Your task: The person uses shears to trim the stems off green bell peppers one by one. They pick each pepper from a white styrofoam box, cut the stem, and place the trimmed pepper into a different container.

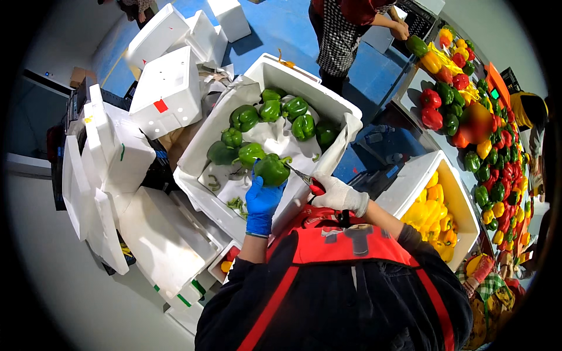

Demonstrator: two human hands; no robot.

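Note:
My left hand, in a blue glove, holds a green bell pepper over the near part of a white foam box. In a white knit glove, my right hand grips red-handled snips. Their blades point at the pepper's stem; whether they touch it I cannot tell. Several more green bell peppers lie inside the box on a white paper liner. Cut green stems are gathered in its near corner, below and left of the held pepper.
White foam boxes and lids are stacked at the left. To my right stands a foam box of yellow peppers. Mixed peppers cover a long table at the far right. A person in a checked apron works beyond the box.

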